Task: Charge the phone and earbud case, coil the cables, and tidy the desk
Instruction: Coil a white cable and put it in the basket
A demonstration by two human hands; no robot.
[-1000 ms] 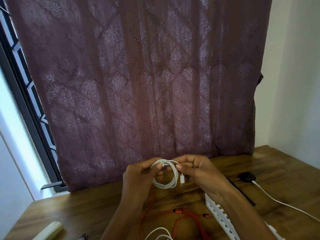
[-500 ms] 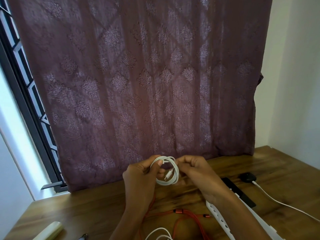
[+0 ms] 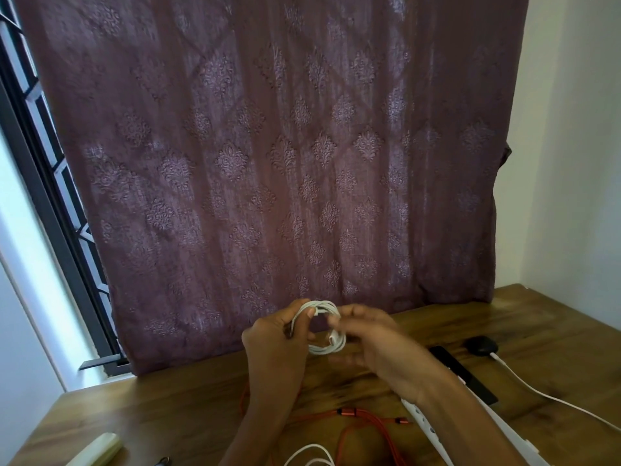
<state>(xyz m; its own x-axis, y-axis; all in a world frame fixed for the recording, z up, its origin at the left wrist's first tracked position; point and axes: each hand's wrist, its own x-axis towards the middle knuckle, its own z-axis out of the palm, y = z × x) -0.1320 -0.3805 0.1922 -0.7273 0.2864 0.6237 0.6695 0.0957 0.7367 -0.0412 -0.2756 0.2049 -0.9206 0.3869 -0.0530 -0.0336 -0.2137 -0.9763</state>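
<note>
Mauve curtain (image 3: 268, 146) with a damask print hangs behind a wooden counter (image 3: 188, 408), and a dark window frame (image 3: 43, 210) shows at its left edge. Just above the counter's far middle, the white cable coil (image 3: 327, 349) is held between both hands. It is a thin, glossy white lead wound into a small, roughly round bundle of several loops, with one connector end tucked against the loops on the right side. The left grip (image 3: 275, 341) is closed on the coil, thumb pressed over its upper left strands and fingers curled behind. The right grip (image 3: 379, 348) is blurred; its fingers are curled at the coil's top and right side, pinching the loops.

An orange cable (image 3: 369, 418) sprawls on the counter below the hands, with another white cable (image 3: 312, 450) looping at the near edge. A white power strip (image 3: 425, 423) lies under the right forearm beside a black phone (image 3: 467, 378). Farther right, a black earbud case (image 3: 480, 344) has a white charging lead (image 3: 544, 398) plugged in.
</note>
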